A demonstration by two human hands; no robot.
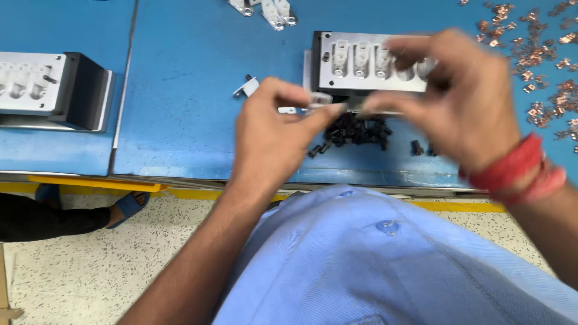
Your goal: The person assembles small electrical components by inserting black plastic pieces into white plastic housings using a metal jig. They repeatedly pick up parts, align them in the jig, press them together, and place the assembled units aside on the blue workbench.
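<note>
My left hand (274,135) pinches a small clear plastic part (320,99) between thumb and forefinger, above a heap of small black pieces (356,131) on the blue table (186,90). My right hand (448,96) is blurred; its fingertips meet the left hand's at the part, and whether it grips anything I cannot tell. Behind both hands stands a grey metal fixture (367,63) with a row of white plastic parts seated in its slots. A red thread band (512,168) circles my right wrist.
A second grey fixture on a black block (54,87) stands at the left. Small copper pieces (542,66) are scattered at the right. White plastic parts (271,11) lie at the far edge, another one (247,88) near my left hand. Another person's sandalled foot (123,207) shows below the table.
</note>
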